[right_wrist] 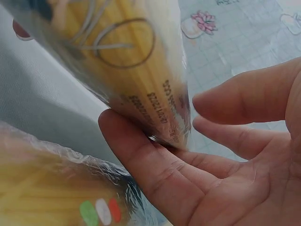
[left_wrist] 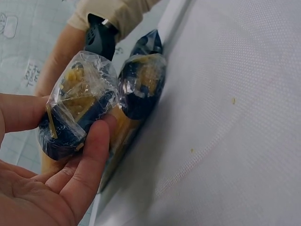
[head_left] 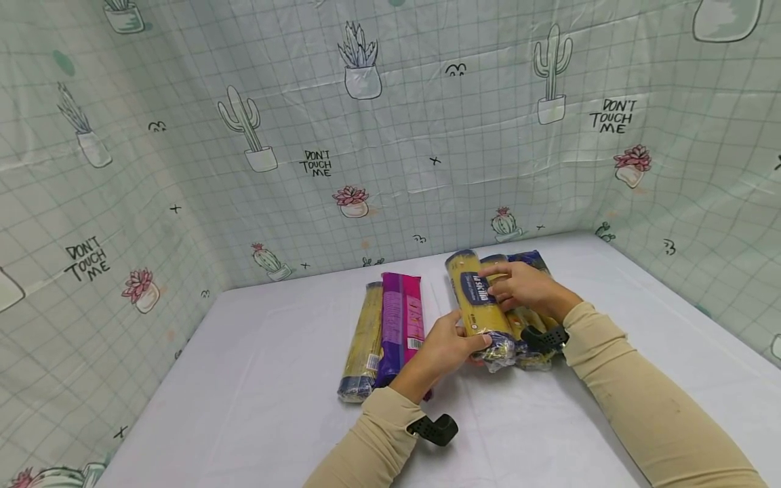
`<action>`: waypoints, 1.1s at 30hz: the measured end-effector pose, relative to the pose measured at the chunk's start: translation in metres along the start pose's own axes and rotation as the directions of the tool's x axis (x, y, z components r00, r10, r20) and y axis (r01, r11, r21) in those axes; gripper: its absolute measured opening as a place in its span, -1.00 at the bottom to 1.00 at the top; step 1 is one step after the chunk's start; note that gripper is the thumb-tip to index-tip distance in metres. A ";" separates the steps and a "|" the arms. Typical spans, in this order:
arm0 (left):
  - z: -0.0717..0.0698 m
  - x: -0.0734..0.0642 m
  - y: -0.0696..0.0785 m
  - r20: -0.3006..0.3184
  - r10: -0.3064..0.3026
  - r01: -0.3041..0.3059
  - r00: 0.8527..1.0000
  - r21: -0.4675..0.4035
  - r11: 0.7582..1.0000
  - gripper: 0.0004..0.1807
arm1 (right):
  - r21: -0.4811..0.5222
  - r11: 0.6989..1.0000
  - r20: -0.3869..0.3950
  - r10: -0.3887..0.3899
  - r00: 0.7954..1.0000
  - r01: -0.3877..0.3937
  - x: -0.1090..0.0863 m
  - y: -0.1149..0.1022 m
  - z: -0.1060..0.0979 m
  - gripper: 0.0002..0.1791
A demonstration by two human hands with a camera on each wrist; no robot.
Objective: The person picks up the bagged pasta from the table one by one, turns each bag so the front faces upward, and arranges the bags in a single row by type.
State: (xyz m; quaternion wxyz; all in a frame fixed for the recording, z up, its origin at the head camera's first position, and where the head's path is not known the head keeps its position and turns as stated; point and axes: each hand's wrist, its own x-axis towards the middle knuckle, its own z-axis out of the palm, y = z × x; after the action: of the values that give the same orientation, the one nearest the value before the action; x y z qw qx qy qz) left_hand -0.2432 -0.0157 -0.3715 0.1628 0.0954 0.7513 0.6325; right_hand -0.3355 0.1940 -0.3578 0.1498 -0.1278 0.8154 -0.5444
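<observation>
A yellow spaghetti pack [head_left: 471, 285] with a dark blue label lies aslant at the right, its near end raised. My left hand [head_left: 447, 344] grips that near end, thumb on one side and fingers on the other; the crinkled clear wrapper [left_wrist: 77, 101] bulges between them in the left wrist view. My right hand [head_left: 526, 288] touches the pack's right side. In the right wrist view its fingers [right_wrist: 141, 155] lie fairly straight against the wrapper edge, with the thumb apart. Beside and partly beneath sits another spaghetti pack [left_wrist: 143, 82], partly hidden by the right arm in the head view.
Left of the hands, a pink and purple pack [head_left: 403, 318] lies against another yellow spaghetti pack [head_left: 363, 339]. A dark blue pack end [head_left: 531, 257] shows behind the right hand. Small yellow crumbs [left_wrist: 233, 100] dot the white table [head_left: 268, 379]. Patterned cloth [head_left: 403, 135] hangs behind.
</observation>
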 end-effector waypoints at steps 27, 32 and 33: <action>-0.001 0.009 -0.013 0.028 -0.034 0.036 0.999 -0.106 0.994 -0.54 | -0.019 0.998 -0.009 0.063 0.998 -0.063 0.003 -0.001 0.005 -0.42; -0.001 0.007 -0.012 0.035 -0.063 0.065 0.997 -0.084 0.994 -0.56 | -0.029 0.997 -0.006 0.066 0.998 -0.066 0.002 -0.004 0.006 -0.45; -0.002 0.006 -0.012 0.038 -0.070 0.073 0.997 -0.077 0.994 -0.56 | -0.027 0.997 -0.007 0.068 0.998 -0.068 0.001 -0.004 0.007 -0.45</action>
State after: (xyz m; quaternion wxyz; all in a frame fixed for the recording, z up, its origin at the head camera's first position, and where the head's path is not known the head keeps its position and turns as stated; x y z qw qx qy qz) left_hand -0.2485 -0.0173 -0.3837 0.2023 0.0731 0.7258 0.6534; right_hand -0.3340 0.1863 -0.3565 0.1641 -0.1003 0.8272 -0.5280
